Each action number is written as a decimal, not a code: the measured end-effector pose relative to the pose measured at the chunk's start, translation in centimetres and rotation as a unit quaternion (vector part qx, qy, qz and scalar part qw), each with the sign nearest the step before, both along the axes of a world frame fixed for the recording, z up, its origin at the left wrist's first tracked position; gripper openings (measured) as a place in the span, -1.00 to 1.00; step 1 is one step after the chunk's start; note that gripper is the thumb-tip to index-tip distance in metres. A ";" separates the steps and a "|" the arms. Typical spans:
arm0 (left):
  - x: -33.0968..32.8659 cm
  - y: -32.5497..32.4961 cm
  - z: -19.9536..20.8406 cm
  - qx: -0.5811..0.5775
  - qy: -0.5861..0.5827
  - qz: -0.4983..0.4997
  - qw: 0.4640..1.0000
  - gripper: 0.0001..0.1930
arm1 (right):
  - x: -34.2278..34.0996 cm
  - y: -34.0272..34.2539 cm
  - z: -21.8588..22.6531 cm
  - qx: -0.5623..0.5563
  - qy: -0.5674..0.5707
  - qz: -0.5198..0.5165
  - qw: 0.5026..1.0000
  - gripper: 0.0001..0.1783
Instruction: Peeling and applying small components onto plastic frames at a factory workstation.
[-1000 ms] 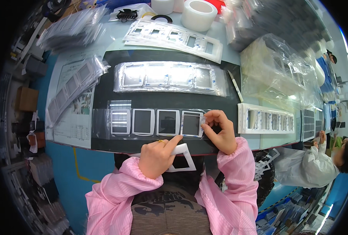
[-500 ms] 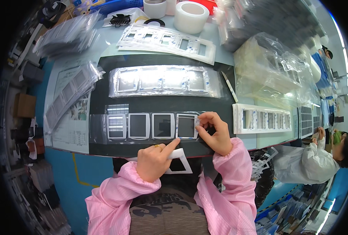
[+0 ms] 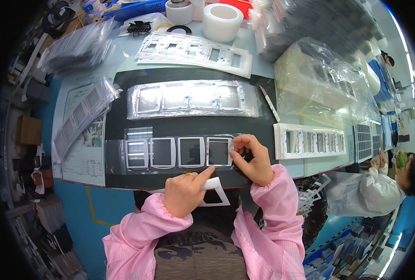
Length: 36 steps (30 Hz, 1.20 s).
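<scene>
A clear film strip [image 3: 116, 156] with a row of thin white rectangular frames lies on the black mat in front of me. My right hand [image 3: 256, 161] pinches with thumb and index finger at the right edge of the rightmost frame [image 3: 219, 165], which bears blue-marked backing. My left hand [image 3: 183, 193] stretches its index finger to that frame's lower edge. Its other fingers are curled around a loose white frame-shaped piece [image 3: 222, 196], which sticks out over the table's front edge. Part of this piece is hidden by the hand.
Behind the strip lies a plastic-wrapped stack of frame strips [image 3: 188, 98]. A pen-like white tool [image 3: 269, 103] is beside it. More white frame strips [image 3: 310, 154] are stacked at right, near a clear plastic bag [image 3: 319, 79]. Tape rolls [image 3: 222, 21] stand at the back. A person [image 3: 380, 186] works at far right.
The view has shifted slightly, moving the table things a little to the left in the picture. Both hands keep nearly the same pose at the rightmost frame.
</scene>
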<state>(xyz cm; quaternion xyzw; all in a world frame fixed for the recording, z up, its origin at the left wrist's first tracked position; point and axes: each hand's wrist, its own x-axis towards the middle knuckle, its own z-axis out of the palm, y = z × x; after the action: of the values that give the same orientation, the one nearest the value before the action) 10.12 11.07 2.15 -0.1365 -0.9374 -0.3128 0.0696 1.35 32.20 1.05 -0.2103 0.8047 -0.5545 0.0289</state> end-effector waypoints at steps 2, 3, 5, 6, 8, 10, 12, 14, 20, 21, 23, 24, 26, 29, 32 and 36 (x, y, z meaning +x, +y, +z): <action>-0.1 0.4 0.1 -0.002 -0.018 -0.010 1.000 -0.52 | 0.0 -0.1 -0.1 -0.009 -0.004 -0.002 1.000 -0.65; -0.1 0.6 0.2 -0.003 -0.018 -0.011 1.000 -0.52 | 0.0 -0.1 -0.1 -0.010 -0.003 -0.002 1.000 -0.65; -0.3 1.1 0.3 -0.013 -0.030 -0.019 0.999 -0.51 | 0.1 -0.1 -0.1 -0.005 0.000 -0.001 1.000 -0.65; -0.3 1.3 0.2 -0.013 -0.030 -0.019 0.999 -0.51 | 0.1 -0.1 -0.1 -0.004 0.001 -0.002 1.000 -0.65; -0.5 1.8 0.0 -0.005 -0.022 -0.030 0.999 -0.50 | 0.1 -0.1 -0.2 -0.006 0.004 0.000 1.000 -0.65; -0.7 2.1 0.0 -0.012 -0.017 -0.034 0.999 -0.52 | 0.1 -0.2 -0.1 -0.006 0.008 0.000 1.000 -0.65; -0.9 2.5 -0.1 -0.017 -0.012 -0.040 0.999 -0.54 | 0.1 -0.1 -0.1 -0.004 0.012 -0.001 1.000 -0.65; -1.0 2.7 -0.1 -0.016 -0.016 -0.047 0.999 -0.55 | 0.1 -0.1 -0.2 -0.016 0.014 -0.002 1.000 -0.66; -0.6 3.0 0.1 -0.023 -0.039 -0.037 0.998 -0.54 | -0.5 -0.3 0.5 0.103 0.254 -0.023 0.961 -0.63; -0.6 3.1 0.1 -0.023 -0.038 -0.035 0.998 -0.54 | -0.1 -0.5 0.2 0.079 0.196 -0.045 0.976 -0.62; -0.6 3.1 0.1 -0.019 -0.030 -0.039 0.999 -0.55 | -0.3 -0.5 0.3 0.085 0.187 -0.038 0.978 -0.64; -0.5 2.9 0.1 -0.020 -0.029 -0.036 0.999 -0.55 | -0.4 -0.5 0.3 0.092 0.177 -0.033 0.979 -0.66; -0.2 2.3 0.0 0.007 -0.031 -0.042 0.999 -0.54 | -0.5 -0.5 0.2 0.093 0.172 -0.034 0.980 -0.67; 0.4 1.0 0.4 0.060 -0.021 -0.004 0.998 -0.51 | -0.5 -0.6 0.3 0.103 0.167 -0.038 0.980 -0.69; 0.6 0.0 0.6 0.048 -0.031 0.022 0.998 -0.49 | -0.6 -0.6 0.3 0.113 0.167 -0.042 0.979 -0.69; 0.3 -0.3 0.7 0.027 -0.045 0.025 0.998 -0.49 | -0.7 -0.8 0.3 0.123 0.172 -0.043 0.976 -0.70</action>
<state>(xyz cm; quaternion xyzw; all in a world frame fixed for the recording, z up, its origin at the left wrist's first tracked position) 10.38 10.78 2.85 -0.0968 -0.9339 -0.3421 0.0385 0.69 31.45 1.37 -0.2626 0.8678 -0.4077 -0.1081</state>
